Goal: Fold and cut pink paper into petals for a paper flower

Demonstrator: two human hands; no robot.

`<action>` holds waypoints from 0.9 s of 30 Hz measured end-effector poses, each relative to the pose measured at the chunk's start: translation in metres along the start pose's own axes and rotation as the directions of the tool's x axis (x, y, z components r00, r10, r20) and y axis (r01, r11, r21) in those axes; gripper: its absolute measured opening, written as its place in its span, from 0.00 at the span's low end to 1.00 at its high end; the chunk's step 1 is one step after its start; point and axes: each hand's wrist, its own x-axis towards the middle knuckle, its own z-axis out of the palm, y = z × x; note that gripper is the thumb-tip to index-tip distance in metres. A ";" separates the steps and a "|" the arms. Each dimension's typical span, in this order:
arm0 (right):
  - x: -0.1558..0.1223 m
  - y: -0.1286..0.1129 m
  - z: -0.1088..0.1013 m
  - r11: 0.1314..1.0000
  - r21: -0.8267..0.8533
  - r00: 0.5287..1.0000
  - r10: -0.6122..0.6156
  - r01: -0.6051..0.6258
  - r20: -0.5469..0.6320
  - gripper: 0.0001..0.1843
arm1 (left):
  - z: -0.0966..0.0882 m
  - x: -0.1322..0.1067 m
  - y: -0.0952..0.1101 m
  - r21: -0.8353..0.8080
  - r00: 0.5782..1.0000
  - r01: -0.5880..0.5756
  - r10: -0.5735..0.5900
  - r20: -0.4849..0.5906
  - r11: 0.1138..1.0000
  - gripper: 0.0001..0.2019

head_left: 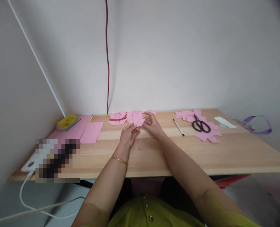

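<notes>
A pink paper cut-out (136,118) with jagged, folded edges is held near the back of the wooden table. My left hand (129,134) pinches its lower edge between thumb and fingers. At its right side, my right hand (152,125) has thumb and fingers closed on the paper's edge. Just to the left lies a similar pink paper piece (117,115) with a red band (117,119) across it. Part of another pink scrap shows behind my right hand.
Black-handled scissors (201,126) lie on pink paper scraps (209,136) at the right, near a pen (178,127), a white strip (225,122) and a purple ribbon loop (260,125). Pink sheets (92,132), a yellow packet (68,121) and a white power strip (33,162) are left.
</notes>
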 end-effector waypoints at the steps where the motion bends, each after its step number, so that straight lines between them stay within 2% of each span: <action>1: -0.001 -0.002 0.000 0.996 -0.075 0.999 -0.049 0.049 0.000 0.32 | 0.000 -0.001 0.000 0.024 1.000 -0.015 0.015 -0.007 1.000 0.14; 5: -0.003 -0.011 0.001 0.883 -0.372 0.958 -0.274 0.285 0.084 0.23 | 0.001 -0.002 0.001 0.079 0.999 -0.049 0.050 -0.006 0.996 0.12; 7: -0.003 -0.011 0.001 0.819 -0.431 0.925 -0.342 0.379 0.163 0.19 | 0.001 -0.002 0.002 0.084 0.999 -0.041 0.040 0.005 0.996 0.12; 9: -0.002 -0.010 0.001 0.783 -0.462 0.909 -0.361 0.417 0.207 0.15 | 0.000 -0.001 0.002 0.086 0.999 -0.025 0.023 0.026 0.996 0.12; 15: -0.003 -0.012 -0.002 0.801 -0.476 0.926 -0.256 0.364 0.278 0.07 | -0.002 -0.001 0.001 0.102 0.995 0.017 -0.027 0.098 0.995 0.12; 23: -0.001 -0.021 -0.007 0.888 -0.361 0.936 -0.177 0.286 0.306 0.06 | -0.001 -0.002 0.002 0.184 0.994 0.036 -0.054 0.094 0.982 0.10; 27: -0.002 -0.020 -0.008 0.921 -0.337 0.957 -0.104 0.196 0.272 0.07 | 0.000 -0.003 0.002 0.222 0.994 0.013 -0.035 0.099 0.975 0.08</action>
